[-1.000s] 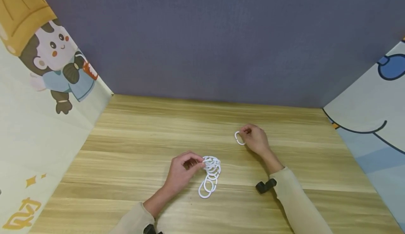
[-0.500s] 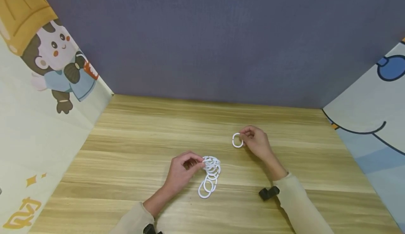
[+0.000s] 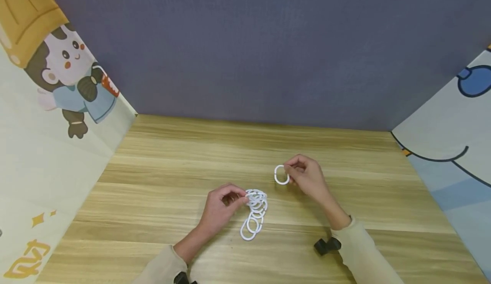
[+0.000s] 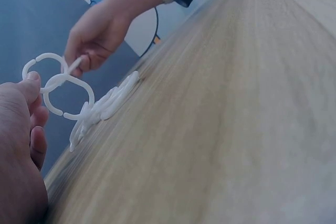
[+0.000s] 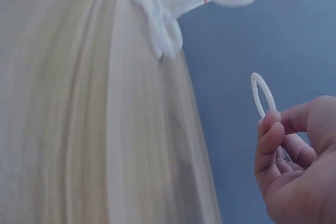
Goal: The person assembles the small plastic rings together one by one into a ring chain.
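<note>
Between thumb and fingertips, my left hand [image 3: 219, 209] pinches the top ring of a chain of linked white plastic rings [image 3: 250, 229]. In the left wrist view the upper links [image 4: 68, 95] stand raised while the others lie bunched on the wood; each has a small gap in its side. My right hand [image 3: 308, 176] pinches a single white ring [image 3: 275, 176] by its edge. That ring is held up and apart from the chain, behind it and to its right. A split shows on the single ring [image 5: 268, 93] in the right wrist view.
Both hands are over a wood-grain table [image 3: 172, 156]. A dark blue-grey wall [image 3: 245, 53] stands at its back. Printed panels with cartoon figures [image 3: 76, 88] close off the left and right sides. A black wrist device [image 3: 327, 246] sits on the right cuff.
My right hand has carried the single ring leftward and a little nearer, towards the chain. The ring has turned to show more of its opening. My left hand and the chain stay put.
</note>
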`<control>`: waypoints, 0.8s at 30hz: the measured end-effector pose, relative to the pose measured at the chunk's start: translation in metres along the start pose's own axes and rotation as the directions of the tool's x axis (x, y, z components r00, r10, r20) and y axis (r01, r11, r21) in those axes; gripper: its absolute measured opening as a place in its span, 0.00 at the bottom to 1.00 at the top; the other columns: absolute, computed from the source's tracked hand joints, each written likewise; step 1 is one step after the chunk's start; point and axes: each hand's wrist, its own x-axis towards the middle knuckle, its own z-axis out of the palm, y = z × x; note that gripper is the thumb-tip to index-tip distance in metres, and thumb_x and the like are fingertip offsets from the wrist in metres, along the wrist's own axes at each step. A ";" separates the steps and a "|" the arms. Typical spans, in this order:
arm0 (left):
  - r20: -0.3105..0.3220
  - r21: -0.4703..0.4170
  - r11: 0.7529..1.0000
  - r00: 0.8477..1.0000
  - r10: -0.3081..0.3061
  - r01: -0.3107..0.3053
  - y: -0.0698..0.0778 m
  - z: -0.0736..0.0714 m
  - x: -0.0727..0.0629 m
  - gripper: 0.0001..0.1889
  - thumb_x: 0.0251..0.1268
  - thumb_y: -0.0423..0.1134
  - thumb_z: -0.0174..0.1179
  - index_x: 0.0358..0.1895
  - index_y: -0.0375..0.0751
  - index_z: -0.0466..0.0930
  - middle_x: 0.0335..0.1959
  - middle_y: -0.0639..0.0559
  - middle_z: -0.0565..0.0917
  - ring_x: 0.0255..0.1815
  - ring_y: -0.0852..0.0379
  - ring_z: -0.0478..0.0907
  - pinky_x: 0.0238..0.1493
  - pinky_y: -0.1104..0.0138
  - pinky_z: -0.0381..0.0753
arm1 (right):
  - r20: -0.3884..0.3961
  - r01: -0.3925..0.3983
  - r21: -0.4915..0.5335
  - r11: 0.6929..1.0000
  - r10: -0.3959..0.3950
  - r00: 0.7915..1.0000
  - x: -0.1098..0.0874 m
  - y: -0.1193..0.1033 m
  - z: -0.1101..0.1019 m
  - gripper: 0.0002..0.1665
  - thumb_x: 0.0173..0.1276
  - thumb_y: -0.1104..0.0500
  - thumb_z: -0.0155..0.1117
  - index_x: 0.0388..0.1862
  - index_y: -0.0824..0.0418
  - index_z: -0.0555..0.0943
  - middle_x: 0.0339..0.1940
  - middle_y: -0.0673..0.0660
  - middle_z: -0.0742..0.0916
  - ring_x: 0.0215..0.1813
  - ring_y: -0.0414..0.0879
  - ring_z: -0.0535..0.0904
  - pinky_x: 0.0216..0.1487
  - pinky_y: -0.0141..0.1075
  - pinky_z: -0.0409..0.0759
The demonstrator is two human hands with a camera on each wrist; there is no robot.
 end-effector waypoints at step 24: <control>0.006 -0.005 1.000 1.000 0.005 -0.005 -0.001 0.000 0.001 0.06 0.64 0.27 0.78 0.41 0.36 0.91 0.33 0.46 0.89 0.32 0.63 0.79 0.33 0.73 0.80 | 0.112 0.036 0.107 0.994 -0.048 0.993 -0.035 -0.022 0.025 0.07 0.74 0.73 0.68 0.46 0.79 0.83 0.25 0.60 0.85 0.23 0.41 0.80 0.24 0.32 0.81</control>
